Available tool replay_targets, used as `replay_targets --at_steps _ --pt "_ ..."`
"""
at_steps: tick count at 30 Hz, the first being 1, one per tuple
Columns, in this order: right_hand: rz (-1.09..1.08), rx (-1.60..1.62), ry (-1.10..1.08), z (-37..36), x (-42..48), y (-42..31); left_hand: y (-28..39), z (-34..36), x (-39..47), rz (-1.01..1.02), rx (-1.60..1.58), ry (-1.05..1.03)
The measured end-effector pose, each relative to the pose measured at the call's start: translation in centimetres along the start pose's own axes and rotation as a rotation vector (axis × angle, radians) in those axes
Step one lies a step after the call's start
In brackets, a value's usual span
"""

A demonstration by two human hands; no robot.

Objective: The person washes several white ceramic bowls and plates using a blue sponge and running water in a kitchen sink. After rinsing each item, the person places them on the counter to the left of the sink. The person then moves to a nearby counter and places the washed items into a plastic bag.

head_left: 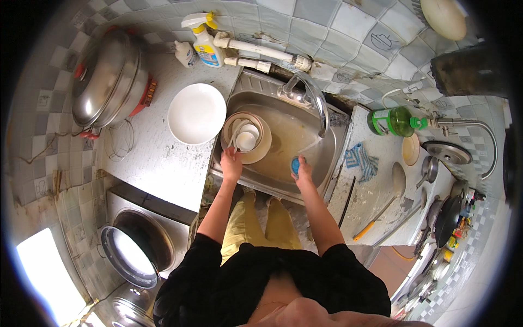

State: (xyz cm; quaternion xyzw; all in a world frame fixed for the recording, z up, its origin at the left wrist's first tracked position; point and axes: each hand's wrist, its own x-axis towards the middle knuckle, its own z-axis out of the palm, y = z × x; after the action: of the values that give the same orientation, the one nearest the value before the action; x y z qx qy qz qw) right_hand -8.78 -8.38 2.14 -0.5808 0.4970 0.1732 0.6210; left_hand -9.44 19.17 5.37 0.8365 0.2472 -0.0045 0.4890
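Observation:
Stacked bowls [263, 141] stand at the left side of a stainless steel sink [286, 186], with a small white cup [246, 141] and white spoons [237, 131] in the top one. My left hand [231, 163] is at the near rim of the stack, its fingers closed on the handle end of a white spoon. In my right hand [302, 169], over the right part of the sink, is a blue scrubbing pad [295, 164]. Shallow cloudy water covers the basin floor. The curved chrome faucet [322, 110] reaches over the basin from the back.
A white plate [197, 113] lies on the left counter, near a large steamer pot [108, 81] and a spray bottle [206, 43]. On the right counter are a striped cloth [363, 161], a green bottle [392, 122], a ladle with an orange handle [363, 231] and a black rod [347, 202].

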Motion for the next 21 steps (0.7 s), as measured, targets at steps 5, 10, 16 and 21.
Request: replay_targets --at_steps 5,10,16,21 --pt "-0.211 -0.431 0.015 0.9 0.0 2.9 2.3 4.0 4.5 0.352 0.613 0.098" --pt "-0.301 -0.665 -0.244 8.5 -2.6 -0.7 -2.8 4.4 10.4 0.159 0.652 0.008" --pt "-0.377 -0.734 -0.119 14.2 0.0 -0.9 -3.5 4.8 11.7 0.009 0.668 -0.139" --pt "-0.519 -1.056 -0.079 10.9 1.6 -0.7 -0.2 5.3 9.0 0.047 0.837 -0.333"
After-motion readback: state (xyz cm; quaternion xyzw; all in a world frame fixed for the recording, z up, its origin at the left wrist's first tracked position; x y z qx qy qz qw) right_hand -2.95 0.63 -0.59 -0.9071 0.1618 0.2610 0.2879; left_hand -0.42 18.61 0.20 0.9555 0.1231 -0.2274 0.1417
